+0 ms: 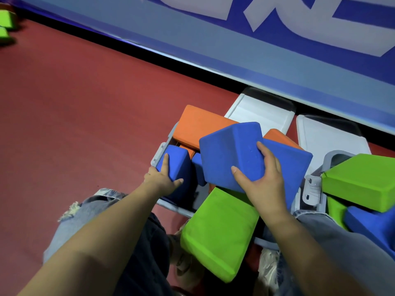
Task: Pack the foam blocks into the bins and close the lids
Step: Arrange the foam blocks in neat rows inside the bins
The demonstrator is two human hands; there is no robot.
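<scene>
— What lay closest? 
— A green block (215, 233) over the person's knees, just below the right hand (261, 182), which gripped a big blue block (228, 150) above the left bin (159, 150).
— And the other hand?
— The left hand (163, 178) clasped a small blue block (178, 161) inside that bin, orange blocks (198, 124) beyond it. Right of the grip, a second bin (330, 159) held green and blue blocks, lids (263, 114) open behind.

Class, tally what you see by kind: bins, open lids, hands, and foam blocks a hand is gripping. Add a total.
Bins: 2, left bin, right bin
Open lids: 2, left lid, right lid
Hands: 2, left hand, right hand
Gripped blocks: 2, small blue block, large blue block
Total: 8
</scene>
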